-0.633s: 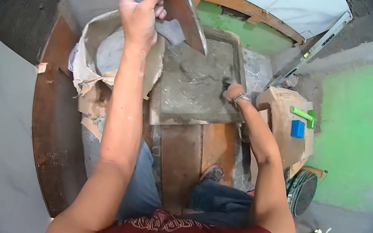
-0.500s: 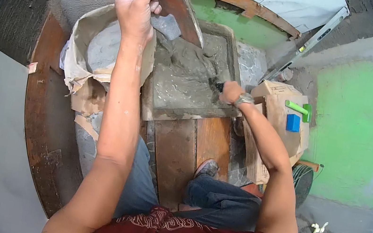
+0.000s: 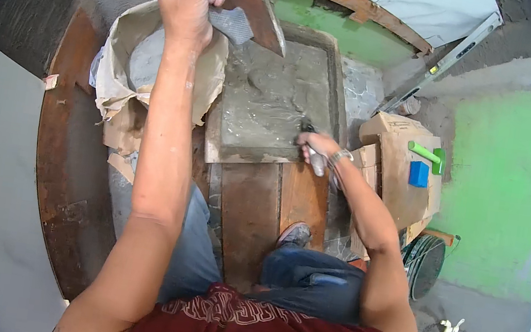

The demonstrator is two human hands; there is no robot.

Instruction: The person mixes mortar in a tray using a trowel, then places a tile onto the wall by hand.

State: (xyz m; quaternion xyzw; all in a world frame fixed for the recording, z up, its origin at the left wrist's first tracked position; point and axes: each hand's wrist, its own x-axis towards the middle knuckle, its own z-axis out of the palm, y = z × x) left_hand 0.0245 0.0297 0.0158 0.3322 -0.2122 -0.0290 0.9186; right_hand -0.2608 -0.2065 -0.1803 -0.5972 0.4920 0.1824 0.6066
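My left hand [image 3: 187, 9] is raised at the top, closed on a grey textured plate [image 3: 231, 22] that lies against a brown board [image 3: 253, 11] with a pale edge, held aslant above a shallow square tray [image 3: 213, 148]. The tray holds wet grey mortar [image 3: 267, 78] with smears and lumps across its surface. My right hand [image 3: 320, 148] is closed on the handle of a small trowel [image 3: 308, 126] at the right side of the mortar; the trowel's blade is mostly hidden in it. A torn paper sack [image 3: 116, 91] with pale powder stands beside the tray at the left.
Right of the tray are stacked cardboard [image 3: 393, 197], a green-handled tool [image 3: 424, 149], a blue block [image 3: 418, 174] and a dark bucket [image 3: 427, 270]. A long level [image 3: 466, 45] leans behind. Planks [image 3: 244, 217] lie underfoot; wooden boards [image 3: 59, 157] and panels line the walls.
My left hand and the board have shifted slightly up and left. My right hand has moved down toward the tray's near side and turned, showing more of the trowel's handle.
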